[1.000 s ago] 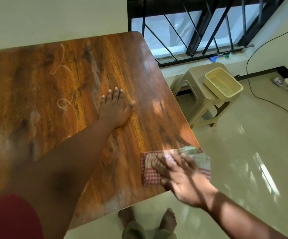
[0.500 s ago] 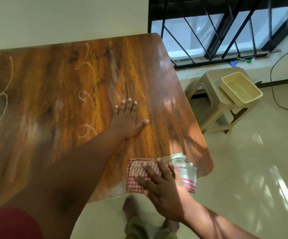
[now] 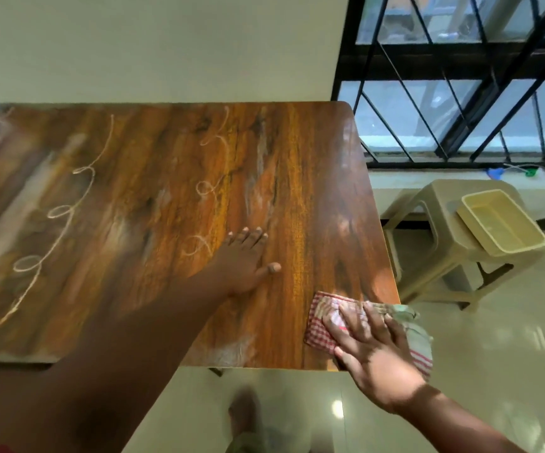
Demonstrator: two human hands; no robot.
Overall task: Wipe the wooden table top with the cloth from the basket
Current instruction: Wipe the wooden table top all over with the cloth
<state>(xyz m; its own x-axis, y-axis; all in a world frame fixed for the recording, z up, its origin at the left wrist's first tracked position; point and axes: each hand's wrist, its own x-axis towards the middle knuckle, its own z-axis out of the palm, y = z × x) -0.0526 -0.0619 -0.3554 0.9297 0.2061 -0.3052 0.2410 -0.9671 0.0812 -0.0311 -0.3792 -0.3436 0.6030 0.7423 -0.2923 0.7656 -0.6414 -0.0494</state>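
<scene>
Your wooden table top (image 3: pixel 153 197) fills the left and middle of the view, its far edge against a pale wall (image 3: pixel 166 44) and its right edge running toward you past a rounded far-right corner. Looping chalk-like scribbles (image 3: pixel 52 217) cross its left and middle parts, and a pale smear lies near the near edge. To the right, beyond the table, a barred window (image 3: pixel 460 76) stands over a glossy tiled floor (image 3: pixel 493 371). On that floor, well apart from the table, sits a beige plastic stool (image 3: pixel 434 243), and on its seat rests a shallow yellow basket (image 3: pixel 499 220), tilted over the stool's right side.

Your left hand (image 3: pixel 241 259) lies flat on the table near its middle-right, palm down, fingers straight and close together, thumb spread to the right; it holds nothing. Your right hand (image 3: pixel 369 341) presses down on the cloth (image 3: pixel 323 325) at the table's near-right corner, fingers straight and spread over it, not curled round it. The cloth is red-and-white checked, bunched, with its right part hanging past the table's right edge. The two hands are apart, the left farther from you and to the left of the right. Below the table's near edge, your foot (image 3: pixel 241 416) shows on the floor, blurred.
</scene>
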